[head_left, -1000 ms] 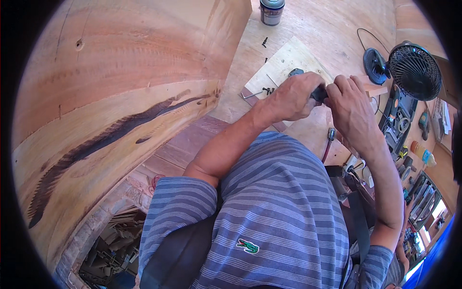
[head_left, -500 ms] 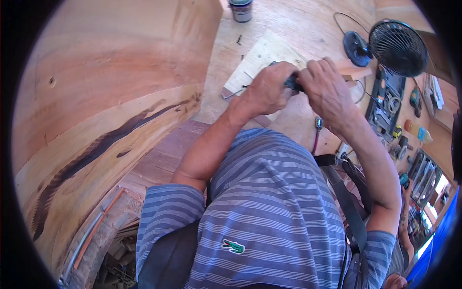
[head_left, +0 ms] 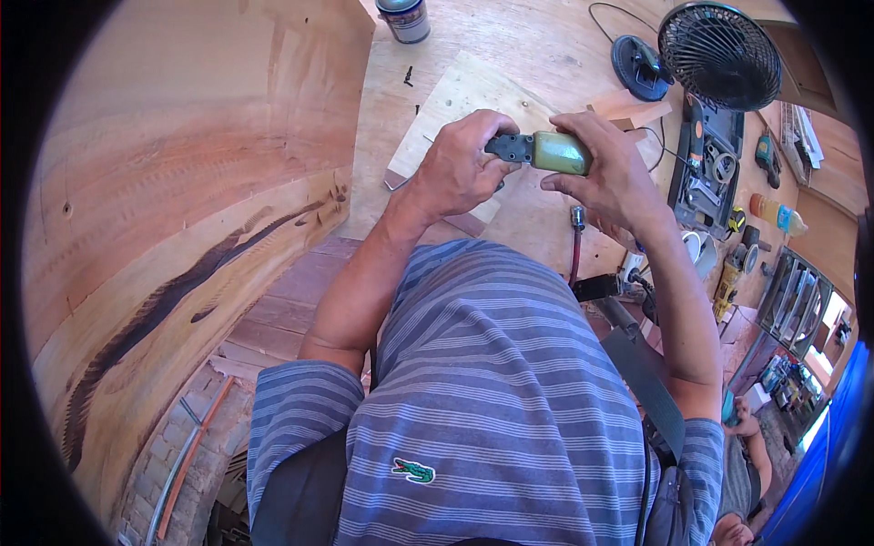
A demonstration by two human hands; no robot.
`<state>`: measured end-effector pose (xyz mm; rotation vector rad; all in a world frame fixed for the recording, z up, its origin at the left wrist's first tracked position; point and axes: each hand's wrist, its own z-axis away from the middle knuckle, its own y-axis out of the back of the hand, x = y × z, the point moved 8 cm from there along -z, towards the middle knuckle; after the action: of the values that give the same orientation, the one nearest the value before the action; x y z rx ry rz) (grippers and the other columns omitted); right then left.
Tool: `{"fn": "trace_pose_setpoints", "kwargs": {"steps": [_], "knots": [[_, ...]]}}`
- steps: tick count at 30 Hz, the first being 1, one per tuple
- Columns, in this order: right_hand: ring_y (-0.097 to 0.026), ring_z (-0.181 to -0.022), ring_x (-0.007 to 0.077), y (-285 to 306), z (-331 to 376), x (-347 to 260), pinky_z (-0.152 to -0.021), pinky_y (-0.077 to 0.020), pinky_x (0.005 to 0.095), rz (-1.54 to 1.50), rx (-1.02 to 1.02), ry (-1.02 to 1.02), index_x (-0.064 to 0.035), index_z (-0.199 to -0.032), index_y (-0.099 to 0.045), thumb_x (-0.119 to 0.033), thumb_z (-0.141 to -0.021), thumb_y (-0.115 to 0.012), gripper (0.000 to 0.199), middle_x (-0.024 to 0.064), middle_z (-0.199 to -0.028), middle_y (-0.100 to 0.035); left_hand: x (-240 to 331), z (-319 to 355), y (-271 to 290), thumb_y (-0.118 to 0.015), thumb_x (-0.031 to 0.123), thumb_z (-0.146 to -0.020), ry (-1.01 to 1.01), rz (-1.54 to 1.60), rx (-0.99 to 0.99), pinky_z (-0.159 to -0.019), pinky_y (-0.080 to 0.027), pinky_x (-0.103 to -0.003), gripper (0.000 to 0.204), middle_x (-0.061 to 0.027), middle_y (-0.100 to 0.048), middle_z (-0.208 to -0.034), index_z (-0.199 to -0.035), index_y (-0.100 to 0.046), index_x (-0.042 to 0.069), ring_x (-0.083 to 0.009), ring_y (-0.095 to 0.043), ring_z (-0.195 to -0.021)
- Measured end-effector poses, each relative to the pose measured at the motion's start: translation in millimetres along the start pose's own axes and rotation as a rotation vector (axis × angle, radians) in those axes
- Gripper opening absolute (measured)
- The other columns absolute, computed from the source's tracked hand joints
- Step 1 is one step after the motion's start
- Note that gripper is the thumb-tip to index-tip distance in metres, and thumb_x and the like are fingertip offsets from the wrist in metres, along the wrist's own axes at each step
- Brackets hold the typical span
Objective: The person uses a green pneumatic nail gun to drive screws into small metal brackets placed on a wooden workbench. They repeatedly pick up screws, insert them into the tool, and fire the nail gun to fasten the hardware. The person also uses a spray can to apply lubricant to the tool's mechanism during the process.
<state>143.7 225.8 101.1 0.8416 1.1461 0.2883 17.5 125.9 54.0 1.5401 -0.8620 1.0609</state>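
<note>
Above the pale board [head_left: 458, 98], both hands hold one object with a dark metal end [head_left: 510, 147] showing screw holes and a shiny green rounded block [head_left: 560, 153]. I cannot make out what kind of tool part it is. My left hand [head_left: 460, 164] is closed around the dark end, its thumb beneath. My right hand [head_left: 612, 166] curves around the green block, fingers above and thumb below. An L-shaped metal rod [head_left: 393, 184] lies by the board's left corner, partly hidden near my left wrist. Several small black screws [head_left: 408, 77] rest left of the board.
A can [head_left: 405, 22] stands at the far edge, a black fan [head_left: 719, 56] at far right. Right of my arm are a tool tray [head_left: 710, 168], a bottle [head_left: 778, 215] and a grinder [head_left: 728, 282]. A red hose [head_left: 576, 241] lies nearer. A tall wood panel [head_left: 200, 136] borders the left; another person [head_left: 751, 446] is lower right.
My hands were close together, covering most of the object. Now the right hand grips farther out and the object is turned so its green block shows. The view has shifted slightly right.
</note>
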Motion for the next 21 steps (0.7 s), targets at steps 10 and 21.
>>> {"fn": "trace_pose_setpoints", "kwargs": {"steps": [10,21], "knots": [[-0.061,-0.102,0.037,-2,2,8,-0.088,-0.0501,0.0435,-0.008,0.036,-0.005,-0.0015,-0.112,-0.064,-0.019,-0.067,-0.087,0.054,0.0156,-0.105,-0.064,-12,-1,-6,-0.077,0.006,-0.078,0.103,0.097,-0.048,-0.091,-0.053,-0.032,0.041,-0.0114,-0.067,-0.107,-0.115,-0.062,-0.001,-0.0179,-0.065,-0.1],[-0.062,-0.1,0.0367,0,5,14,-0.086,-0.0502,0.0436,-0.018,0.055,-0.012,-0.0007,-0.109,-0.064,-0.018,-0.067,-0.087,0.051,0.0156,-0.102,-0.064,-8,-6,-7,-0.08,0.009,-0.08,0.057,0.122,-0.065,-0.092,-0.053,-0.033,0.039,-0.0111,-0.067,-0.106,-0.114,-0.063,-0.001,-0.0176,-0.065,-0.101]]}}
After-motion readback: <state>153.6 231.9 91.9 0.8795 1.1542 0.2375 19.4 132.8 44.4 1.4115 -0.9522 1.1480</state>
